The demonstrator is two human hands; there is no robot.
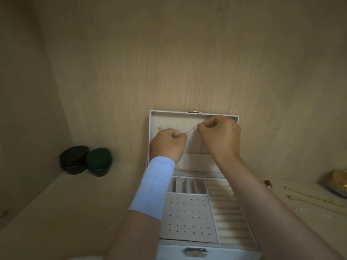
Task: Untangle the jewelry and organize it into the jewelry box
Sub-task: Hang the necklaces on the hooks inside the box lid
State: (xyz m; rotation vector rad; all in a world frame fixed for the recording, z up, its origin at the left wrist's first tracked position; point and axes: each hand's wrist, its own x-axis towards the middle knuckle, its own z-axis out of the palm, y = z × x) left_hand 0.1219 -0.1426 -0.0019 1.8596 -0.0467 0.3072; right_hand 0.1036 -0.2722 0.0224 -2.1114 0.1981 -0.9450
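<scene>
Left hand (169, 141): my fingers are curled into a fist at the lid's 9 o'clock side, pinching one end of the chain.
Right hand (219, 136): at the lid's 2 o'clock corner, thumb and forefinger nipped tight on the other end of the chain.
Chain (191, 130): thin and pale, stretched between my two hands, rising toward 2 o'clock across the lid lining, just by the hooks.
Hooks (176, 127): a short row along the top of the lid; I cannot tell whether the chain is caught on one.
Box (172, 252): open, at 6 o'clock of my view, its clasp toward me.
Lid (193, 145): upright against the wooden back wall.
Box tray: holed panel (187, 216) at 7 o'clock, ring rolls (229, 218) at 3 o'clock, small slots (189, 185) at 12 o'clock.
Sleeve (155, 186): light blue, on my left forearm.
Jars: black jar (74, 160) and green jar (99, 162), touching, at 8 o'clock on the surface (75, 212).
Gold chains (311, 197): lying loose at 4 o'clock, well apart from the box.
Dish (338, 182): at the 3 o'clock edge, blurred, with something golden in it.
</scene>
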